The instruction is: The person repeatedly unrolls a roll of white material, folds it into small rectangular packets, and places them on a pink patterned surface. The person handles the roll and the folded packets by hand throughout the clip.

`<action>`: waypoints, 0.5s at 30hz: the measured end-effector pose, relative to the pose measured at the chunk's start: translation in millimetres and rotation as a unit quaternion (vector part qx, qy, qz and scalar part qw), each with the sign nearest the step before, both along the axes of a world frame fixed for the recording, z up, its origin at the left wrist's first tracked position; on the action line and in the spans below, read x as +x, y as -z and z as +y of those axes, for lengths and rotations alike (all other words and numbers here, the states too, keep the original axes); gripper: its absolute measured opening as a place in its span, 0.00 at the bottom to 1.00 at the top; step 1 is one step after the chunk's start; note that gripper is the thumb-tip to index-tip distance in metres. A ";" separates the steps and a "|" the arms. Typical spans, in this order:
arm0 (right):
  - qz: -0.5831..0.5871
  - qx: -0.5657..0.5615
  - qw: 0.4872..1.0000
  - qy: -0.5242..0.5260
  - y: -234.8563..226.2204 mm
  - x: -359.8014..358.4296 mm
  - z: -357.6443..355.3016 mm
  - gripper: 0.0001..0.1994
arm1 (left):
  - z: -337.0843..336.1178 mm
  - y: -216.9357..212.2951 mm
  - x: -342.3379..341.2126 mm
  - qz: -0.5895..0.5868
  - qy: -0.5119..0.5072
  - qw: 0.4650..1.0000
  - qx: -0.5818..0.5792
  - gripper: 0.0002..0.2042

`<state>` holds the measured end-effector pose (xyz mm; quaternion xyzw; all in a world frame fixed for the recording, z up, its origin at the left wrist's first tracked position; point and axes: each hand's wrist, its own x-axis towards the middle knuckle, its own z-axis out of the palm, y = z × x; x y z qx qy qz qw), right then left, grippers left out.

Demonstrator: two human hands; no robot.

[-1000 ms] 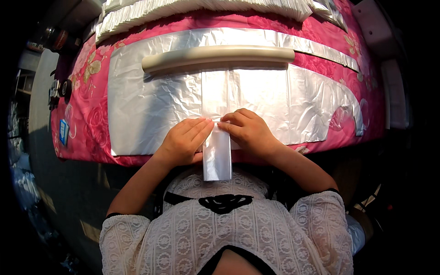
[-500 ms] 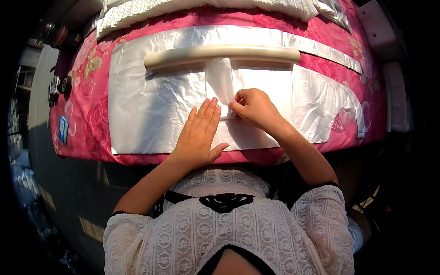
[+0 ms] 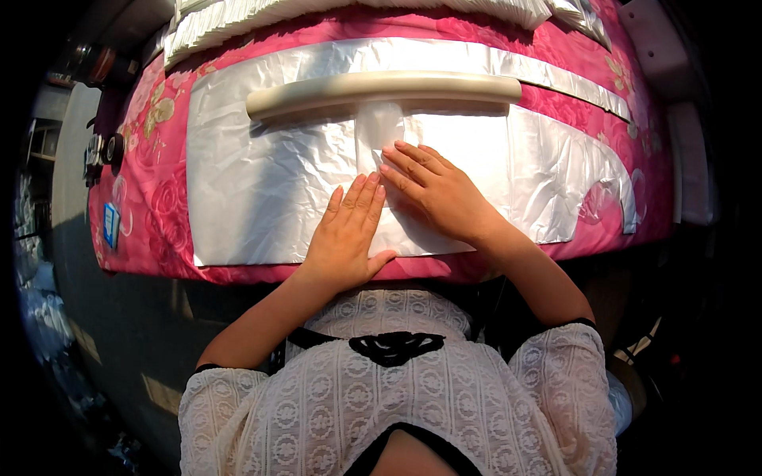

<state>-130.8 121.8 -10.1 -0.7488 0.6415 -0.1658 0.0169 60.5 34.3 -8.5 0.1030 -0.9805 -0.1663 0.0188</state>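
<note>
A stack of white plastic bags (image 3: 234,190) lies spread out in front of me, its cut handle part to the right. A cream-coloured rod (image 3: 381,89) rests across the upper part of the bags. From under its middle a narrow folded strip of white plastic (image 3: 379,127) runs toward me. My left hand (image 3: 343,234) lies flat on the bags, near the lower end of that strip, thumb spread out. My right hand (image 3: 439,194) has its fingers stretched over the strip's right side, resting on the plastic. Neither hand grips anything.
A pink flowered cloth (image 3: 163,214) covers the table. Along the far edge lie thick piles of folded white plastic (image 3: 349,17). At the left are a dark jar (image 3: 99,63), a tape roll (image 3: 114,148) and a small blue-and-white packet (image 3: 110,225).
My right hand has let go of the strip's edge, opened from a pinch and flattened onto the plastic. My left hand has stayed almost in place.
</note>
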 end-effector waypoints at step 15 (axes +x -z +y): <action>-0.119 -0.021 0.992 -0.026 -6.4 -18.3 -14.1 0.18 | -24.5 -4.1 -12.1 0.183 0.021 0.980 0.080 0.11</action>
